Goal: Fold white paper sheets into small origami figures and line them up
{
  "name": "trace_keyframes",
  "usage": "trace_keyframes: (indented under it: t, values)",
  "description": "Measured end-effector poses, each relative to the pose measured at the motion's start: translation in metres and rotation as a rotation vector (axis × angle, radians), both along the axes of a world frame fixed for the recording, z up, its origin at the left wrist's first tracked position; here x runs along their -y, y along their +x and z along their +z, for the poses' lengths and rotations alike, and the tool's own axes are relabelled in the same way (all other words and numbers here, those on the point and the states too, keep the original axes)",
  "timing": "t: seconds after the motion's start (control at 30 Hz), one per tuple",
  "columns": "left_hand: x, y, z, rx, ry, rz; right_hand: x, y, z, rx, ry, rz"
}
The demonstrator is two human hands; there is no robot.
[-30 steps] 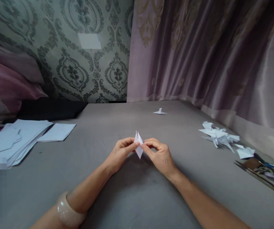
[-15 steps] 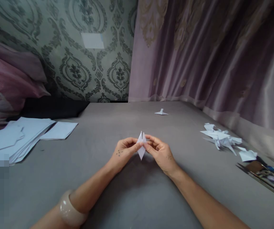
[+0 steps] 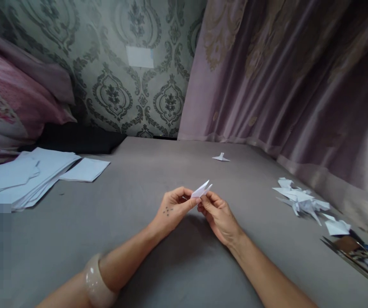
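Note:
A small white folded paper (image 3: pixel 200 190) with two narrow points is held above the grey surface, tilted so its points aim up and to the right. My left hand (image 3: pixel 175 206) pinches its left side between thumb and fingers. On the other side my right hand (image 3: pixel 218 214) is closed on it, thumb and index finger at the base of the points. The paper's lower part is hidden behind the fingers. A pale bangle (image 3: pixel 96 280) sits on my left forearm.
On the left lie a stack of white paper sheets (image 3: pixel 47 164) and a smaller paper pile (image 3: pixel 87 169). A folded paper figure (image 3: pixel 221 157) stands farther back. At right are a heap of folded paper figures (image 3: pixel 301 196) and dark scissors (image 3: pixel 352 261). A curtain (image 3: pixel 235 98) hangs behind.
The folded paper has turned from upright to tilted, its points now leaning right. My right hand has shifted slightly lower. The whole view has also shifted and tilted a little.

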State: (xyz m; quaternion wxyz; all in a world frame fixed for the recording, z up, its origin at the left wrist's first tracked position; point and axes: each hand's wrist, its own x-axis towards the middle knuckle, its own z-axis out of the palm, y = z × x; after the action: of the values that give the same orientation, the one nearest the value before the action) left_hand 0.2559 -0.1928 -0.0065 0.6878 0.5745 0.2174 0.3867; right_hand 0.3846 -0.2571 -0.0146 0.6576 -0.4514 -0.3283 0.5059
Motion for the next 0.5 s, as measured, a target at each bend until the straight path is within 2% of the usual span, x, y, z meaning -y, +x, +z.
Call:
trace_keyframes:
  t: [0.3, 0.5]
  values:
    - [-0.0001, -0.0002, 0.0020, -0.051, 0.040, 0.041, 0.0009, 0.0022, -0.0025, 0.220, 0.016, -0.114]
    - [-0.0013, -0.0028, -0.0010, -0.161, 0.219, 0.027, 0.0046, 0.0099, 0.0049, 0.271, 0.057, -0.106]
